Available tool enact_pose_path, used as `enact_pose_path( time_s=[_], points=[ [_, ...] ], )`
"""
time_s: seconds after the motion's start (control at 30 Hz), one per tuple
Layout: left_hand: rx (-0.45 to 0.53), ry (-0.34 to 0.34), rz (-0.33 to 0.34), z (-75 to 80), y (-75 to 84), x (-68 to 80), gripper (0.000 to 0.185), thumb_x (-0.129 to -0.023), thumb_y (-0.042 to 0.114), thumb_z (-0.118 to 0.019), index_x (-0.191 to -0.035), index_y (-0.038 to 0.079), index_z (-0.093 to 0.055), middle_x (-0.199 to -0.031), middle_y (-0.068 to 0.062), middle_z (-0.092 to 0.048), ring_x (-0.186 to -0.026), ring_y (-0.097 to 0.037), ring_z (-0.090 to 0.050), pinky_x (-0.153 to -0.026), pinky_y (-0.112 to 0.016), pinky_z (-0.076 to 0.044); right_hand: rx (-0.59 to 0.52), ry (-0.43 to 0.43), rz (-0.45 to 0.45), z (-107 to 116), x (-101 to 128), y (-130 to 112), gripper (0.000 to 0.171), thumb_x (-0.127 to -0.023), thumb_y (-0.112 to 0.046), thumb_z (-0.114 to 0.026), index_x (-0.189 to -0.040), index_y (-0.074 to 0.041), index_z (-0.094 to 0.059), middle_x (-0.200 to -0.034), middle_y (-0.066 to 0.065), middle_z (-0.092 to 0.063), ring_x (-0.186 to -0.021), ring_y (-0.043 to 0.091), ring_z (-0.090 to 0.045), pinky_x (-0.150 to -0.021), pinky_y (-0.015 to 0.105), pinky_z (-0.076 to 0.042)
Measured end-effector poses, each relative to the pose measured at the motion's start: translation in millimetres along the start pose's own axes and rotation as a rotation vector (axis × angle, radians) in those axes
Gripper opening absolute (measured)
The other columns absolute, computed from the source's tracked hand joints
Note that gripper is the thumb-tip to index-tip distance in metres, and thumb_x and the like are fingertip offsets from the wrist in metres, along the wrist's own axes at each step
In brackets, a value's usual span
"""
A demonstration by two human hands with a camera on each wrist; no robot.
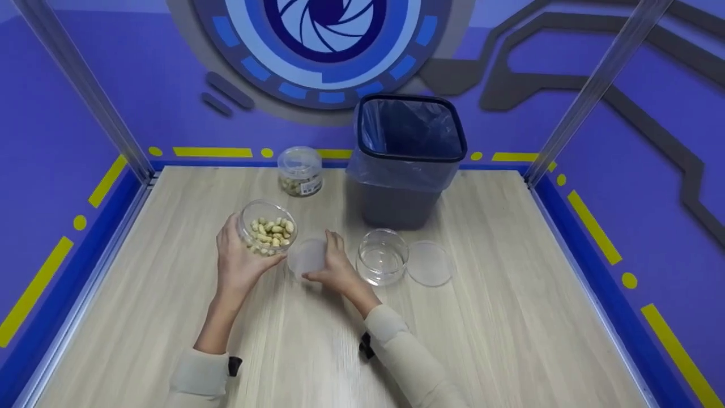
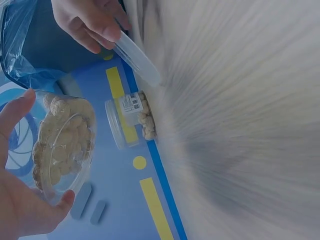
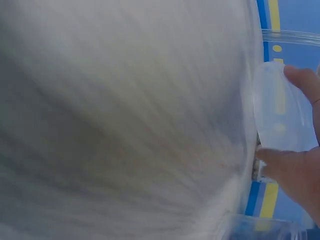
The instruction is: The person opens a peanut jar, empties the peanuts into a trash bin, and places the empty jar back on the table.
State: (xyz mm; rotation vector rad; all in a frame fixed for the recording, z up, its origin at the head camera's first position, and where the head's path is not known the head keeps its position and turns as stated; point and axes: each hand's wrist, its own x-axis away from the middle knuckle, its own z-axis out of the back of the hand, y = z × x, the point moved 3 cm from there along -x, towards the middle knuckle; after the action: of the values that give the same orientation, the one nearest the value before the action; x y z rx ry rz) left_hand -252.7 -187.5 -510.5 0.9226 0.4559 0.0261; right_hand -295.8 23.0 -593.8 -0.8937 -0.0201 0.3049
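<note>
My left hand (image 1: 241, 260) grips a clear plastic jar (image 2: 65, 150) of unshelled peanuts (image 1: 271, 233), raised off the table and without a lid. In the left wrist view, thumb and fingers wrap the jar's sides. A round translucent lid (image 3: 280, 107) is pinched at its edge by my right hand (image 1: 338, 269). That lid is held tilted over the table, just right of the jar. Close to the right hand's other side stands a clear jar (image 1: 382, 258) with nothing in it, and a second translucent lid (image 1: 430, 264) lies flat beside it.
A lidded jar of peanuts (image 1: 300, 171) with a label stands near the back edge of the wooden table (image 1: 498, 340). To its right is a dark bin (image 1: 396, 198) lined with a clear bag. Blue printed panels (image 1: 73, 102) enclose the back and sides.
</note>
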Motion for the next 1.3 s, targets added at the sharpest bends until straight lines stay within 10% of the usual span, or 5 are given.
enact_pose_path(
  time_s=[0.83, 1.3],
  points=[
    [0.001, -0.024, -0.020, -14.9, 1.4, 4.1, 0.121, -0.048, 0.019, -0.102, -0.149, -0.001, -0.037, -0.146, -0.025, -0.043, -0.139, -0.043, -0.035, -0.116, -0.056, -0.033, 0.263, -0.068, 0.040, 3.8, 2.8, -4.2, 0.100, -0.074, -0.015, -0.087, -0.154, 0.007, -0.030, -0.155, 0.034, -0.027, -0.146, 0.051, -0.024, -0.122, 0.050, -0.027],
    [0.029, -0.016, -0.045, -15.4, 10.8, -1.6, 0.122, -0.048, 0.015, -0.102, -0.150, 0.001, -0.037, -0.146, -0.024, -0.043, -0.139, -0.040, -0.034, -0.116, -0.055, -0.033, 0.156, 0.050, 0.276, 112.7, 16.8, -51.3, 0.073, -0.088, -0.008, -0.070, -0.150, 0.009, -0.036, -0.154, 0.031, -0.034, -0.143, 0.049, -0.030, -0.121, 0.056, -0.025]
  ],
)
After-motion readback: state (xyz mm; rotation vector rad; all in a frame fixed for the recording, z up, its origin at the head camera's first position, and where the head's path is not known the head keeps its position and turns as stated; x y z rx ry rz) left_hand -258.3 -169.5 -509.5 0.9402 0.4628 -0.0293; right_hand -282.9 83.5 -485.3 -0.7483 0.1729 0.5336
